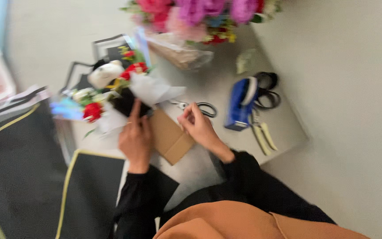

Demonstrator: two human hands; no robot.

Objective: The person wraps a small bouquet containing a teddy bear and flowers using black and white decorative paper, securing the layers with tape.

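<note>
My left hand (135, 137) grips the dark wrapped stem of a small bouquet (111, 90) made of red flowers, white paper and a white toy bear. Its thumb points up along the wrap. My right hand (199, 126) hovers just right of it, fingers pinched together above a brown cardboard piece (169, 137); whether it holds anything small is lost in blur. Black-handled scissors (200, 107) lie just beyond the right hand's fingertips.
A blue tape dispenser (240, 104) with black tape rolls (268, 90) stands at the right, pale-handled pliers (261, 135) beside it. A big pink and purple bouquet (200, 17) sits at the far edge of the grey table (288, 128). Black sheets with yellow edges (23, 168) lie at the left.
</note>
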